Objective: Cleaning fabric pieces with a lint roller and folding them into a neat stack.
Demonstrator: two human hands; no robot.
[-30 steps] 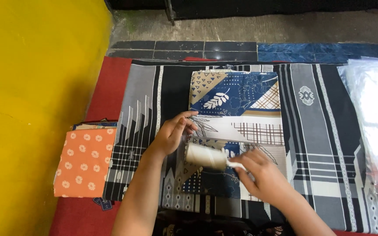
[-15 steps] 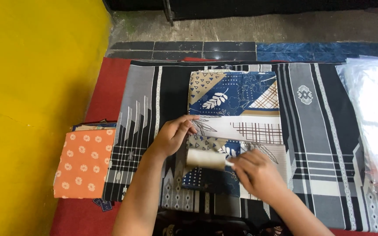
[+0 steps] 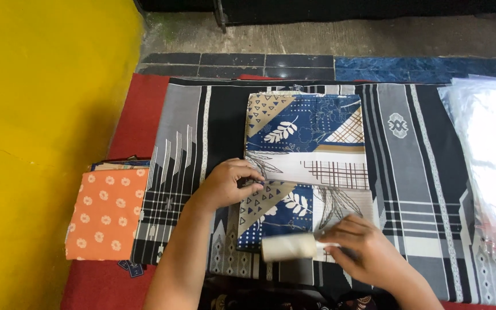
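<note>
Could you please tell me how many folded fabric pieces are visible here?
2: a blue and beige patterned one on the striped cloth, pinned by the left hand, and an orange flowered one at left, with more possibly hidden beneath.

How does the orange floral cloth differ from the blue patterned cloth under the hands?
The orange cloth has small white flowers on one plain colour; the blue cloth mixes navy, tan and white patches with leaves and grids. The orange cloth lies untouched on a stack at the left edge; the blue cloth lies mid-mat, pinned by the left hand and rolled by the lint roller in the right hand. Both are folded flat.
</note>
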